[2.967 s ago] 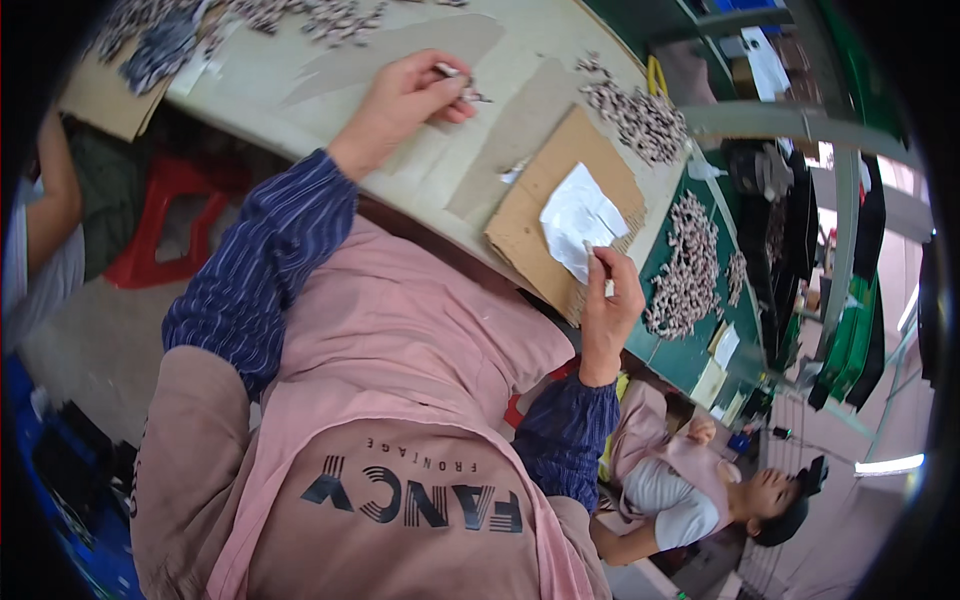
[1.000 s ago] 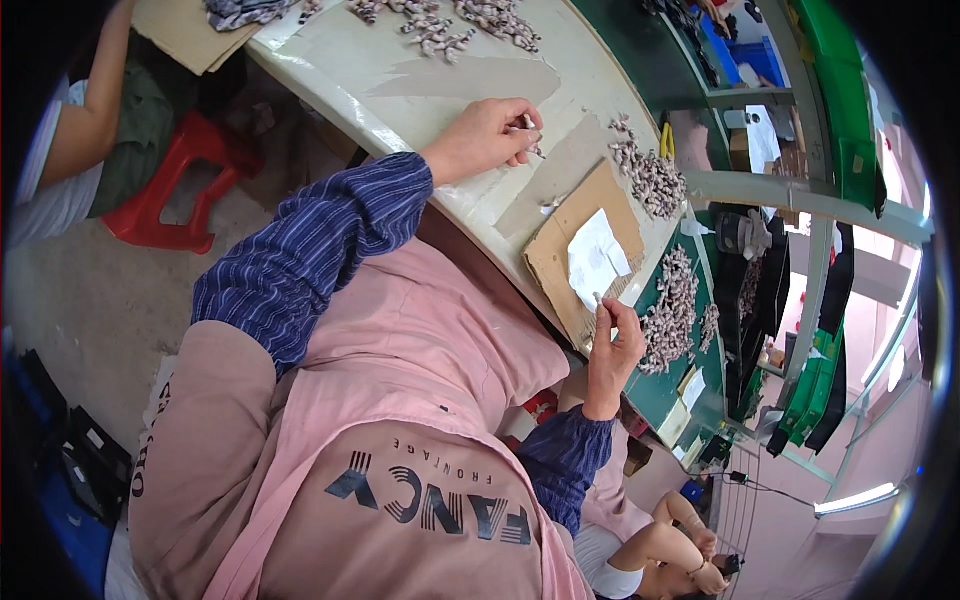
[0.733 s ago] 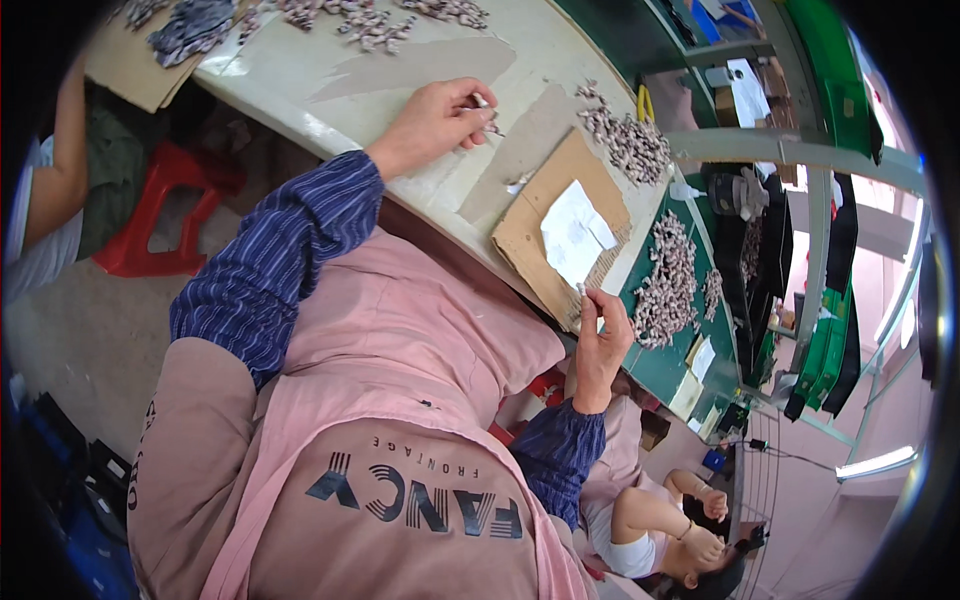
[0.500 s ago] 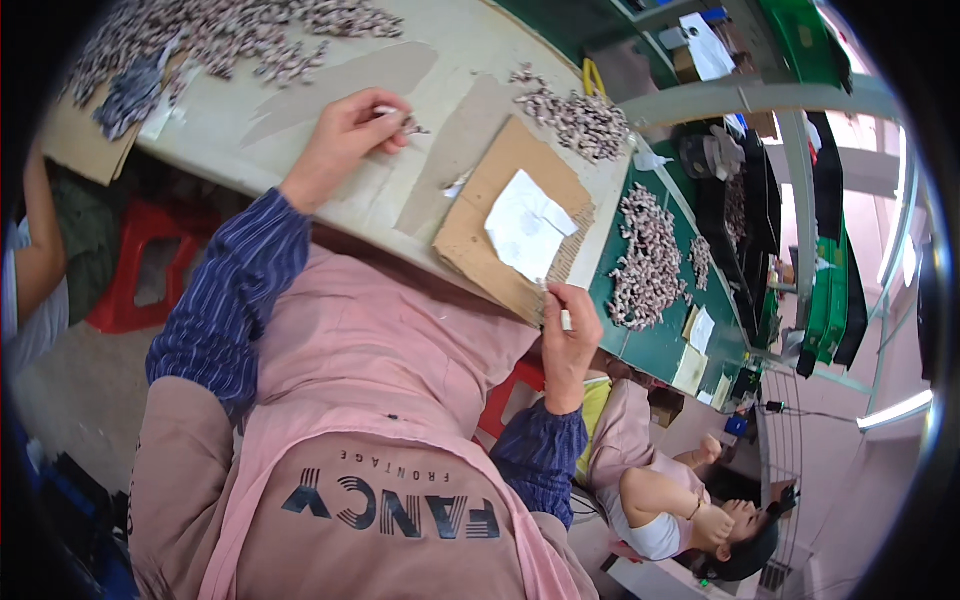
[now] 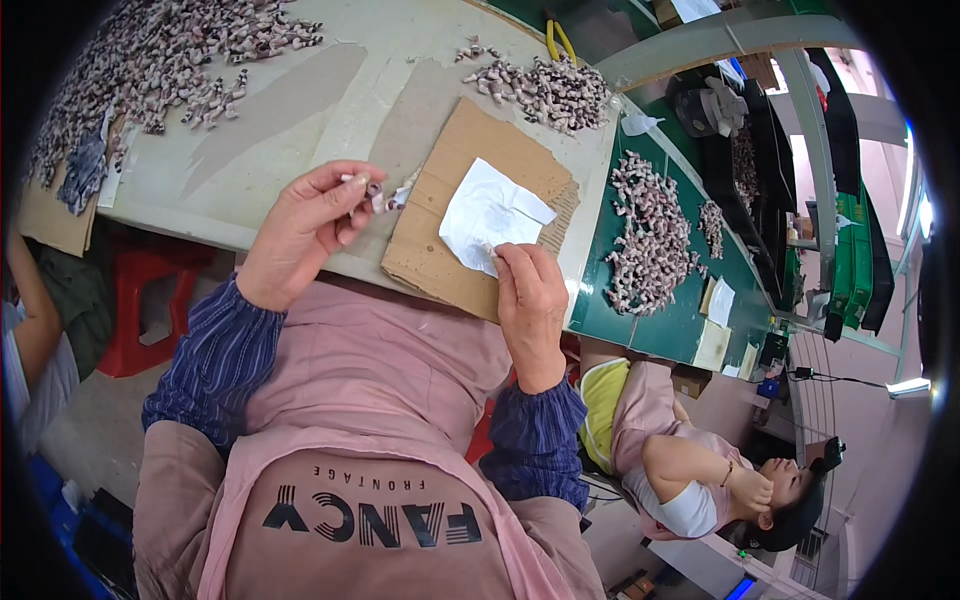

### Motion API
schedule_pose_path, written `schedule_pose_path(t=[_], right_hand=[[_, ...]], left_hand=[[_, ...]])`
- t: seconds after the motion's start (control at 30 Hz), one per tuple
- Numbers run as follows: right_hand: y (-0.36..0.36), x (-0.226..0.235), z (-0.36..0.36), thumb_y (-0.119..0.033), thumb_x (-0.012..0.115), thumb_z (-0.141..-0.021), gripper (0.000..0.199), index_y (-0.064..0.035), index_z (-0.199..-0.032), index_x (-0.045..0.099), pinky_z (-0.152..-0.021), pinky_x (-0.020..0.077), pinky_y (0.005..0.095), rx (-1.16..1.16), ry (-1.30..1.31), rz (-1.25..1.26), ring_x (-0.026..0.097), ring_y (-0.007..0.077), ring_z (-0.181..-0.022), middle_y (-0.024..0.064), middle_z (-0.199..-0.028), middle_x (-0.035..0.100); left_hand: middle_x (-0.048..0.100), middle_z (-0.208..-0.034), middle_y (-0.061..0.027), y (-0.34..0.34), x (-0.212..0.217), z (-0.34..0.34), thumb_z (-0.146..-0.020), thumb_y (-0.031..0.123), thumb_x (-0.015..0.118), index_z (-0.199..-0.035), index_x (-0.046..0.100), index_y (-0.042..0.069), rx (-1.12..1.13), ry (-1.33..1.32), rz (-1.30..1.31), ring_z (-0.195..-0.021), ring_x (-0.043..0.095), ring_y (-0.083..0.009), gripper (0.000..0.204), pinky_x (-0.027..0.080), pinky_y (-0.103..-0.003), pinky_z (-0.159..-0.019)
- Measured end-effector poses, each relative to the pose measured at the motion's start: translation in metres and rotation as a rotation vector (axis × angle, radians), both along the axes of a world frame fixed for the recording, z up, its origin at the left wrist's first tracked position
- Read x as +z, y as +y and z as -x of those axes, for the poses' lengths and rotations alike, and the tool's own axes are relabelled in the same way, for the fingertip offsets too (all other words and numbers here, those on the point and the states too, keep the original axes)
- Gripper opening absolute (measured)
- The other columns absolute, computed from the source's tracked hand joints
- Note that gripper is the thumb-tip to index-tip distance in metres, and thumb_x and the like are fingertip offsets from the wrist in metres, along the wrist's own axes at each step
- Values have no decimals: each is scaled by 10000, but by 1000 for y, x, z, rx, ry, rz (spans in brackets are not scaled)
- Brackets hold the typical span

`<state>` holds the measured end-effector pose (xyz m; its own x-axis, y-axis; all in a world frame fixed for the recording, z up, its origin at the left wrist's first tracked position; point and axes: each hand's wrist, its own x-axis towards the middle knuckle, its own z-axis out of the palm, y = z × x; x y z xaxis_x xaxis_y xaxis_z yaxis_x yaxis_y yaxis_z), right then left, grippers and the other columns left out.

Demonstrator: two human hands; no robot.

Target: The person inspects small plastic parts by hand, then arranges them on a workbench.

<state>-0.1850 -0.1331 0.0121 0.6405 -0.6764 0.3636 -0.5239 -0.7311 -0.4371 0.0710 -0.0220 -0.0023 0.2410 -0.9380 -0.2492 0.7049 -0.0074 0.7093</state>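
My left hand (image 5: 312, 222) is raised over the table's near edge, thumb and fingers pinching a small pinkish-white and dark piece (image 5: 374, 192). It looks like the many pieces heaped on the table, but its exact kind is too small to tell. My right hand (image 5: 530, 300) has its fingertips pressed together at the near edge of a crumpled white paper (image 5: 492, 212). Whatever lies between those fingertips is mostly hidden. Beneath the paper is a flat brown cardboard sheet (image 5: 432, 232) on the pale table (image 5: 290, 165).
A large heap of small pieces (image 5: 170, 60) covers the far left, beside a grey cloth (image 5: 85, 175). Another heap (image 5: 545, 92) lies beyond the cardboard near yellow-handled pliers (image 5: 560, 40). More pieces (image 5: 648, 235) rest on a green table. A co-worker (image 5: 690, 465) sits at right.
My left hand has come nearer and toward the cardboard with its piece. My right hand has moved from beside the cardboard's near corner up to the white paper. The view has shifted somewhat.
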Motion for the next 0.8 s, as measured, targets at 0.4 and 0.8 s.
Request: schedule_pose_path(t=[0.4, 0.8], right_hand=[[-4, -1, 2, 6, 698, -827, 139, -11, -965, 685, -708, 502, 396, 43, 72, 37, 633, 319, -817, 135, -893, 646], [-1, 4, 3, -23, 702, -839, 101, -4, -936, 686, -703, 507, 404, 7, 60, 33, 637, 326, -804, 139, -871, 643]], left_hand=[[715, -982, -77, 7, 8, 22, -1020, 144, 584, -1242, 643, 6, -150, 67, -101, -731, 629, -44, 268, 533, -185, -637], [716, -949, -90, 15, 13, 34, -1005, 136, 604, -1200, 626, 0, -105, -132, -115, -737, 657, -75, 239, 553, -208, -650]])
